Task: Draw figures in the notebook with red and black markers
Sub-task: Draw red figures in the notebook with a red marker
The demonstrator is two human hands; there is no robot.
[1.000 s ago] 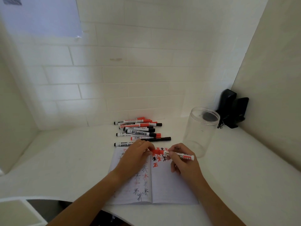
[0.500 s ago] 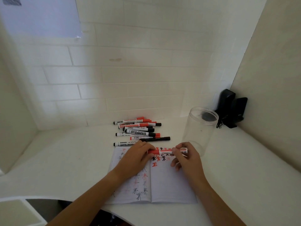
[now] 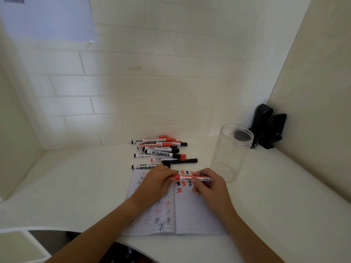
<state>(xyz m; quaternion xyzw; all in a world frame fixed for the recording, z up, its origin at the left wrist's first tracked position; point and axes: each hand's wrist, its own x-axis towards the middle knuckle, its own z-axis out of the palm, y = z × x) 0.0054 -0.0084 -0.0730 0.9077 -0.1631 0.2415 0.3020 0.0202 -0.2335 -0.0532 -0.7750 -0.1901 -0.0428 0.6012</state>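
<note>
Partly hidden: red marker [image 3: 191, 178] | cap end under left hand [image 3: 155, 184]

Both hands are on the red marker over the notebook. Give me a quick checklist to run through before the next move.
1. Red marker held at both ends: left hand on the cap end, right hand on the barrel. Ok.
2. Cap fully seated on the marker: seam hidden by fingers. Cannot tell.
3. Notebook open flat, with blank space on the right page below the red figure. Ok.
4. Spare markers lie piled behind the notebook, black ones among them. Ok.
5. Clear jar stands upright close beside the right hand; a wide move could knock it. Not ok.
</note>
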